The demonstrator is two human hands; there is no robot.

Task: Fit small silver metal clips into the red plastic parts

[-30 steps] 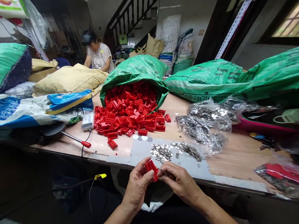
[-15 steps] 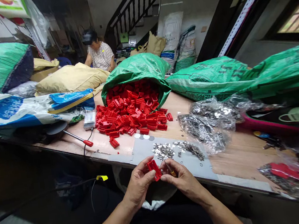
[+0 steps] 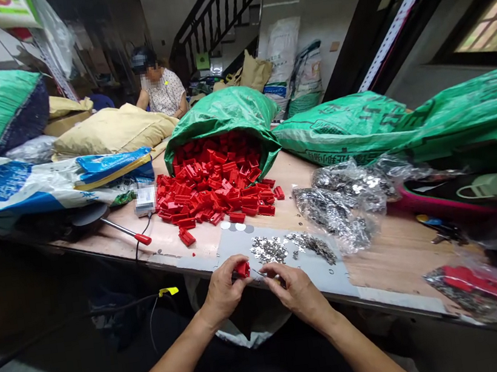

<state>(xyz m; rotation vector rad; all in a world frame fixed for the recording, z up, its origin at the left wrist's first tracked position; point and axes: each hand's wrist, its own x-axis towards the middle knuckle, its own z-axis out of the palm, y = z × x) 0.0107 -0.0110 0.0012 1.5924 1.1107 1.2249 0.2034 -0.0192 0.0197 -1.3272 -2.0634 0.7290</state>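
Table (image 3: 403, 251) runs right across in front of me, wooden-topped and heavily loaded. Green sacking (image 3: 341, 122) stretches along its far right side, and a tan sack (image 3: 115, 130) lies on the far left. Just past that sack, a co-worker (image 3: 165, 93) in a spotted top has their head bent. In the middle an open sack (image 3: 224, 110), also green, lies with its mouth toward the near edge, and red parts (image 3: 212, 190) spill out of it in a pile. To the right of the pile sit clear bags (image 3: 343, 210) full of metal pieces. A grey sheet (image 3: 306, 276) covers the near edge, with 2 heaps of small metal bits (image 3: 268, 249) side by side on it.

The person's 2 hands are up close to that edge. The left hand (image 3: 224, 296) pinches a red piece (image 3: 242, 269) between thumb and fingers — it is held just in front of the sheet. The right hand (image 3: 302, 295) has thumb and forefinger pressed on a thin tool (image 3: 260, 274), its tip aimed at the red piece — whether they touch, I cannot tell.
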